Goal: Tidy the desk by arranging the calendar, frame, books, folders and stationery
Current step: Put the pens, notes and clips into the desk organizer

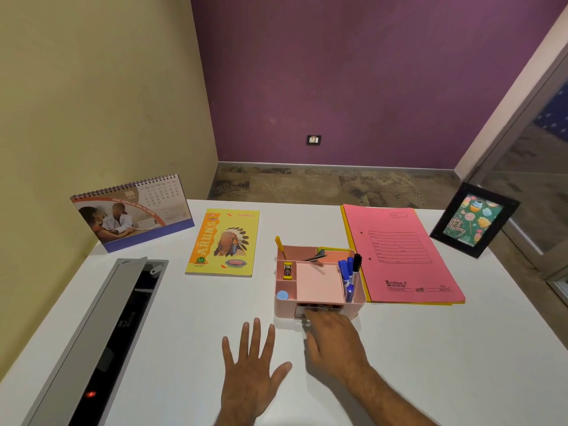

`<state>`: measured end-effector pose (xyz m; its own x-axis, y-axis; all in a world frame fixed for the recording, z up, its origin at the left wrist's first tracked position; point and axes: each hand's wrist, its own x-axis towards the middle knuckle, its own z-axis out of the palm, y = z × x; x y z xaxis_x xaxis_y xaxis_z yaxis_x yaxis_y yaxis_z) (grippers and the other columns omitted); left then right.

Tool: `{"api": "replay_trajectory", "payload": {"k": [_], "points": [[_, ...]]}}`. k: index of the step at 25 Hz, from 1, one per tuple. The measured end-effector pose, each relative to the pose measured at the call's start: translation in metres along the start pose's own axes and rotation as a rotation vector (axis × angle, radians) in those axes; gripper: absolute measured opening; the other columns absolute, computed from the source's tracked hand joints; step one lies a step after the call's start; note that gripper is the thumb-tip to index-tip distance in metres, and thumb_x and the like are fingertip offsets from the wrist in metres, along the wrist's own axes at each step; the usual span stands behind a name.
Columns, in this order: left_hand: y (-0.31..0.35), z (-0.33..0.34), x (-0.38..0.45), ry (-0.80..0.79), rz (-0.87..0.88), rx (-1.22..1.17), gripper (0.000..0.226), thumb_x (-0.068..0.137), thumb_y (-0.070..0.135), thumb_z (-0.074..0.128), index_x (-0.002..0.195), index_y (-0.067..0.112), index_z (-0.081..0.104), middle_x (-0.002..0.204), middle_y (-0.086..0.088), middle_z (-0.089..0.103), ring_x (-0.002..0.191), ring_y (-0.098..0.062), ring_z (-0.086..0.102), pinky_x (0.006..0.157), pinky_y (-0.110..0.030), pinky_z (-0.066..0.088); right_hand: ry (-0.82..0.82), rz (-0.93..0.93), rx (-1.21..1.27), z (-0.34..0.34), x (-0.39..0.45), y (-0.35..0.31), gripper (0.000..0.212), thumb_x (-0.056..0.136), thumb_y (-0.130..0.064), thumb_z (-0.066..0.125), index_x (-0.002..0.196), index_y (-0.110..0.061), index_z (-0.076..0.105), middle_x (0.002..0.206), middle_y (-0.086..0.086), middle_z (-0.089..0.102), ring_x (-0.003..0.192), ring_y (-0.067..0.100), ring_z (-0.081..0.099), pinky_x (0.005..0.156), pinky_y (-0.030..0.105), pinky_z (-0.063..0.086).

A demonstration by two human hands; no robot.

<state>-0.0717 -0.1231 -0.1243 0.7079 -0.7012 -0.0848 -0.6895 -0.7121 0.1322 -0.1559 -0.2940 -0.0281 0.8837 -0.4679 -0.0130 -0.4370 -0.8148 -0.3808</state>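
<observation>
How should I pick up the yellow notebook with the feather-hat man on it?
The yellow notebook lies flat on the white desk, so there is nothing to grab from above. Come from its near edge, which has bare desk in front of it. Slide your fingertips under that edge, thumb on the cover, and pinch. The left hand is probably the handier one.
</observation>
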Motion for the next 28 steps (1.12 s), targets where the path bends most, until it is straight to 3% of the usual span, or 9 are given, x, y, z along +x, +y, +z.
{"api": "replay_trajectory", "payload": {"k": [8,11,14,15,17,19,21,24,28], "points": [[0.001,0.002,0.002,0.005,0.01,-0.028,0.083,0.088,0.078,0.02,0.145,0.024,0.048,0.155,-0.012,0.038,0.147,-0.035,0.022,0.108,-0.071,0.02,-0.022,0.072,0.075,0.002,0.004,-0.001,0.044,0.094,-0.035,0.053,0.137,-0.033,0.046,0.136,-0.017,0.054,0.12,0.005,0.052,0.103,0.018,0.041],[0.002,-0.003,0.0,-0.03,-0.024,-0.08,0.083,0.088,0.08,0.013,0.15,0.03,0.036,0.16,-0.006,0.028,0.15,-0.029,0.008,0.113,-0.063,0.003,0.135,0.205,0.319,0.002,-0.007,0.003,0.032,0.089,-0.028,0.066,0.121,-0.028,0.063,0.124,-0.014,0.063,0.111,0.009,0.06,0.099,0.029,0.05],[0.008,-0.01,0.006,-0.022,-0.17,-0.265,0.09,0.08,0.084,0.004,0.151,0.036,0.033,0.164,0.006,0.019,0.153,-0.018,0.003,0.117,-0.051,-0.015,0.45,0.524,0.813,0.004,-0.011,0.018,0.017,0.083,-0.009,0.072,0.084,-0.026,0.07,0.087,-0.006,0.073,0.084,0.019,0.068,0.073,0.027,0.058],[0.012,-0.013,0.01,0.033,-0.239,-0.41,0.086,0.08,0.082,0.01,0.145,0.035,0.04,0.159,0.008,0.031,0.152,-0.018,0.014,0.119,-0.048,-0.01,0.553,0.636,0.902,0.003,-0.01,0.024,0.017,0.082,-0.008,0.072,0.079,-0.024,0.069,0.08,-0.003,0.072,0.08,0.023,0.067,0.067,0.025,0.055],[0.023,-0.025,0.02,0.176,-0.376,-0.764,0.068,0.08,0.078,0.027,0.129,0.037,0.051,0.139,0.009,0.053,0.135,-0.017,0.043,0.118,-0.043,0.02,0.673,0.81,1.014,-0.001,-0.004,0.041,0.009,0.085,-0.016,0.071,0.081,-0.022,0.065,0.084,0.004,0.071,0.08,0.027,0.066,0.069,0.034,0.054],[0.035,-0.039,0.035,0.256,-0.471,-1.105,0.06,0.079,0.076,0.04,0.126,0.042,0.051,0.135,0.009,0.055,0.125,-0.014,0.052,0.104,-0.034,0.04,0.673,0.88,1.133,-0.005,0.005,0.053,0.007,0.09,-0.023,0.068,0.095,-0.02,0.065,0.098,0.004,0.068,0.09,0.026,0.065,0.08,0.045,0.056],[0.044,-0.05,0.052,0.231,-0.52,-1.351,0.061,0.083,0.071,0.047,0.135,0.039,0.05,0.141,0.011,0.052,0.129,-0.013,0.051,0.105,-0.037,0.045,0.584,0.837,1.268,-0.006,0.012,0.056,0.016,0.094,-0.025,0.062,0.11,-0.027,0.063,0.109,-0.003,0.066,0.099,0.017,0.064,0.077,0.037,0.057],[0.052,-0.06,0.073,0.152,-0.548,-1.422,0.051,0.096,0.053,0.05,0.145,0.037,0.044,0.142,0.013,0.053,0.128,-0.013,0.052,0.107,-0.037,0.045,0.444,0.758,1.355,-0.005,0.019,0.049,0.021,0.099,-0.028,0.053,0.112,-0.042,0.061,0.109,-0.014,0.067,0.099,0.009,0.066,0.066,0.02,0.054],[0.061,-0.059,0.08,0.176,-0.596,-1.36,0.04,0.101,0.034,0.05,0.141,0.034,0.052,0.129,0.01,0.065,0.107,-0.009,0.061,0.089,-0.027,0.051,0.416,0.759,1.334,0.001,0.022,0.047,0.03,0.1,-0.028,0.053,0.1,-0.055,0.066,0.106,-0.017,0.071,0.101,0.007,0.067,0.067,0.019,0.056]]}}
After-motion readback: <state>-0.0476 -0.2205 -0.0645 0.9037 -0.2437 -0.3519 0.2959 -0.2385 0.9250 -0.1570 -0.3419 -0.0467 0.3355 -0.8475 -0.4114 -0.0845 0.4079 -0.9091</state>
